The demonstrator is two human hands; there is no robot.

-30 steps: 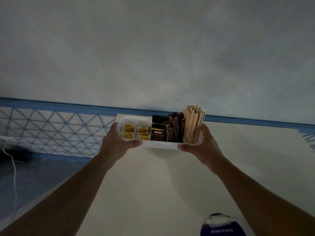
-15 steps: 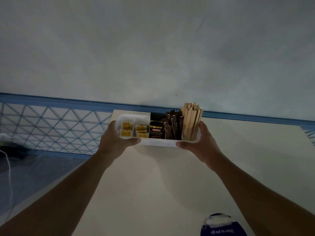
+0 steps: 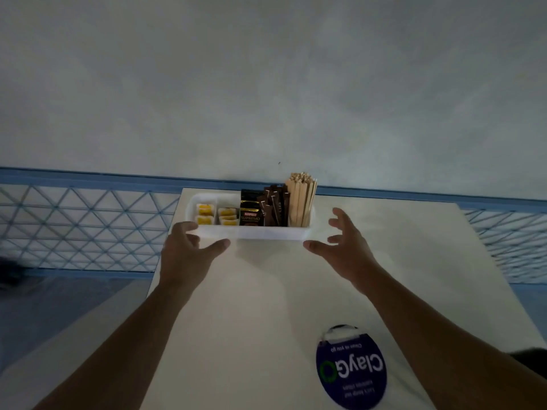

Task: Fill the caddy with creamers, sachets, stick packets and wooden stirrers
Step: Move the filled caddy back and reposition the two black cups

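Your left hand [image 3: 185,251] reaches forward with the forearm stretched out over the left edge of the surface [image 3: 266,291], its grip spread, thumb pointing right under the caddy's front wall and the fingertips at or just touching the front left corner of the caddy [image 3: 251,232]; you cannot tell whether they press on it. Your right hand [image 3: 344,242] mirrors it on the other side, grip spread wide, fingers splayed and apart from the caddy's right end, thumb pointing left near the front right corner. The surface is pale cream and plain, with a round dark blue sign [image 3: 352,371] printed in white lettering lying near its near edge on the right. Behind the far edge rises a pale grey wall [image 3: 266,84] with a blue band, and blue lattice railing [image 3: 83,226] shows at both sides. The caddy is white and translucent, standing near the far edge of the surface towards the far left corner. From left to right it holds yellow-topped creamers [image 3: 216,216], a black sachet [image 3: 250,211], dark brown stick packets [image 3: 273,208] standing upright, and wooden stirrers [image 3: 300,202] bundled upright at the right end
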